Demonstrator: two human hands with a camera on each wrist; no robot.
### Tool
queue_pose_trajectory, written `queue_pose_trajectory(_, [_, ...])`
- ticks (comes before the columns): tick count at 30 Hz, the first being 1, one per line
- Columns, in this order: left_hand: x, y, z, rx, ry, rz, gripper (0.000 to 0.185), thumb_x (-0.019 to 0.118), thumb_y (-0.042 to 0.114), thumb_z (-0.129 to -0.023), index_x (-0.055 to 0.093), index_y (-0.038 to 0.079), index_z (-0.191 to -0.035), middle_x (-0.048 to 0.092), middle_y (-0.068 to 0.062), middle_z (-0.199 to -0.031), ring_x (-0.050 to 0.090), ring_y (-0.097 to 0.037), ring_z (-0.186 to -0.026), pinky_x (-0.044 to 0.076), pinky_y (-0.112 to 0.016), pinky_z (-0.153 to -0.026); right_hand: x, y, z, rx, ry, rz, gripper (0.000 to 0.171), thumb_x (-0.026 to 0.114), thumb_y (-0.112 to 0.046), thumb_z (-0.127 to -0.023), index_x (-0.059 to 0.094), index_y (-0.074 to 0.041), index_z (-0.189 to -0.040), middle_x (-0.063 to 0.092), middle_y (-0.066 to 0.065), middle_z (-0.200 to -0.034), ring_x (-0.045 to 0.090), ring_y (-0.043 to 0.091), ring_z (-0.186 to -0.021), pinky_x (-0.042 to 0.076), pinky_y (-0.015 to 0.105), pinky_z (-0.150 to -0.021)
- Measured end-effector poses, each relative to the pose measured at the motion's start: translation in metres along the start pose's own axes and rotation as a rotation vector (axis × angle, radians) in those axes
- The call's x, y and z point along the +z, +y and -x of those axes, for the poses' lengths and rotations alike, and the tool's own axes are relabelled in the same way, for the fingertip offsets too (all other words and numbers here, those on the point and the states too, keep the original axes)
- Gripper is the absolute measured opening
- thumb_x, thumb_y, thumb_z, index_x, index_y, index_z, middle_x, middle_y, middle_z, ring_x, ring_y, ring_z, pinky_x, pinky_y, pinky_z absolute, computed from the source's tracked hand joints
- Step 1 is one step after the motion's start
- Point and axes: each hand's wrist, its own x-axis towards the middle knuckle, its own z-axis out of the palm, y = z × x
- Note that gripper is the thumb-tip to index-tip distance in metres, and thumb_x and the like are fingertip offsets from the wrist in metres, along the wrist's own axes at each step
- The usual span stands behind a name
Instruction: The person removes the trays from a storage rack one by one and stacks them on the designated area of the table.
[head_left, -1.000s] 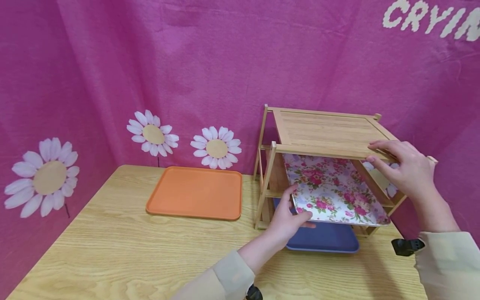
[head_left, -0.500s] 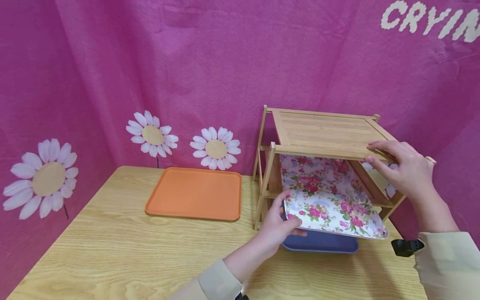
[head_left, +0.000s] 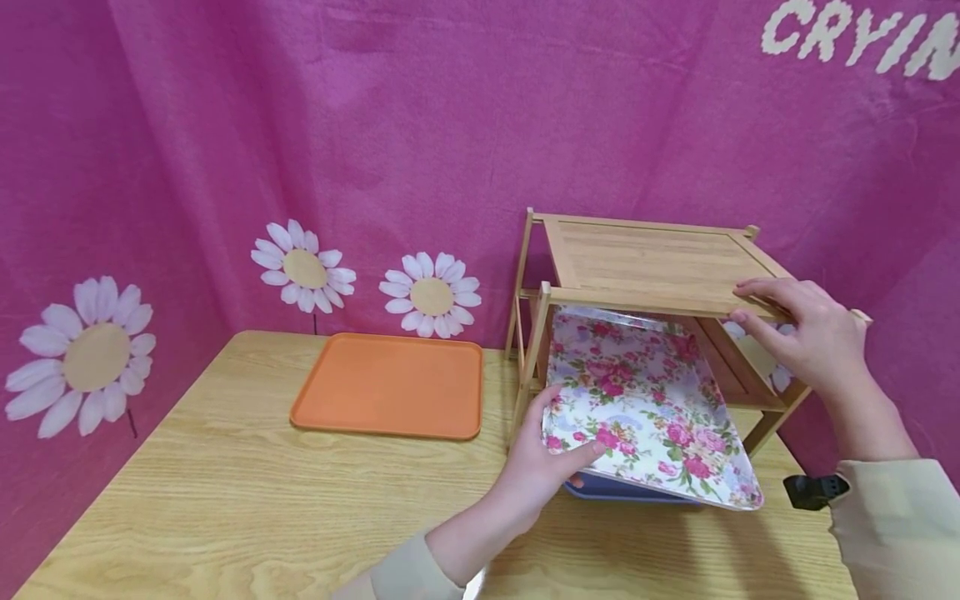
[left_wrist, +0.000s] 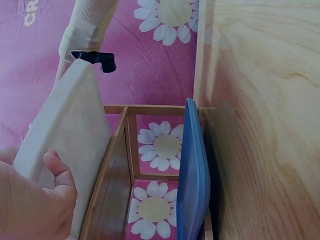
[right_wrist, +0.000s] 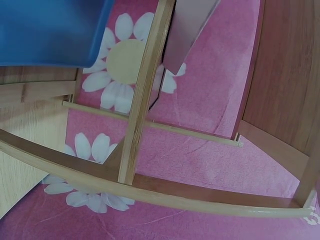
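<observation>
Right now the left hand (head_left: 536, 475) grips the near left corner of the floral tray (head_left: 645, 408), thumb on its patterned face and fingers curled under the rim. That tray sits at lower centre-right of the head view, tilted, its far edge up inside the middle tier of the rack (head_left: 652, 267) and its near edge hanging out over the table (head_left: 225, 500). In the left wrist view the hand (left_wrist: 30, 200) fills the lower left corner, a fingertip resting on the pale underside of the tray (left_wrist: 65, 135), which stands slanted from the left part of the frame.

Under the floral tray lies the blue tray (head_left: 622, 490), only a thin strip of it showing in the head view; the left wrist view shows it (left_wrist: 192, 175) edge-on at centre, in the rack's lowest tier, close to the table. Its blue face also fills the upper left of the right wrist view (right_wrist: 50, 30), above the rack's wooden bars (right_wrist: 140, 100).

The right hand (head_left: 806, 333) rests on the rack's top shelf at the right of the head view, fingers curled over the front right edge, thumb below it. A beige sleeve (head_left: 892, 525) covers that arm at the lower right.

An orange tray (head_left: 390, 386) lies flat on the table, left of the rack and well apart from both hands. Behind everything hangs a pink cloth (head_left: 375, 125) with white daisies (head_left: 431, 296).
</observation>
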Motion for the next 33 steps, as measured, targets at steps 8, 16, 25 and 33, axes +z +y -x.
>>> queue_pose_trajectory(8, [-0.011,0.001,0.011,-0.019,0.001,-0.055,0.088,0.080,0.010,-0.073,0.032,0.033,-0.144,0.015,-0.013,-0.154,0.055,-0.014,-0.058,0.051,-0.028,-0.057,-0.001,-0.001,-0.001,0.003,-0.007,-0.015,0.035,0.072,-0.037,-0.081,0.068,-0.021,-0.111,0.064,-0.010,-0.107,0.043,0.001,-0.088,0.024,0.018,-0.064])
queue_pose_trajectory(16, [-0.028,0.012,0.022,-0.045,-0.065,0.062,0.088,0.069,-0.013,-0.070,0.036,0.024,-0.144,0.003,-0.015,-0.156,0.058,-0.015,-0.058,0.056,-0.033,-0.068,-0.002,-0.002,-0.002,-0.002,0.003,-0.045,0.033,0.073,-0.033,-0.080,0.069,-0.020,-0.111,0.035,-0.052,-0.103,0.037,-0.013,-0.088,0.025,0.017,-0.065])
queue_pose_trajectory(25, [-0.047,0.021,0.032,-0.090,-0.136,0.114,0.083,0.061,-0.018,-0.074,0.038,0.022,-0.144,0.008,-0.014,-0.155,0.060,-0.017,-0.063,0.056,-0.031,-0.065,-0.002,-0.001,-0.002,0.006,0.005,-0.035,0.033,0.073,-0.034,-0.080,0.069,-0.020,-0.110,0.033,-0.054,-0.104,0.035,-0.015,-0.089,0.024,0.018,-0.064])
queue_pose_trajectory(33, [-0.065,0.028,0.039,-0.125,-0.195,0.158,0.085,0.055,-0.021,-0.073,0.035,0.019,-0.146,0.045,-0.021,-0.133,0.065,-0.024,-0.078,0.057,-0.035,-0.064,-0.002,-0.001,0.000,0.018,-0.001,-0.038,0.034,0.073,-0.035,-0.080,0.069,-0.020,-0.111,0.032,-0.054,-0.102,0.037,-0.009,-0.087,0.026,0.027,-0.063])
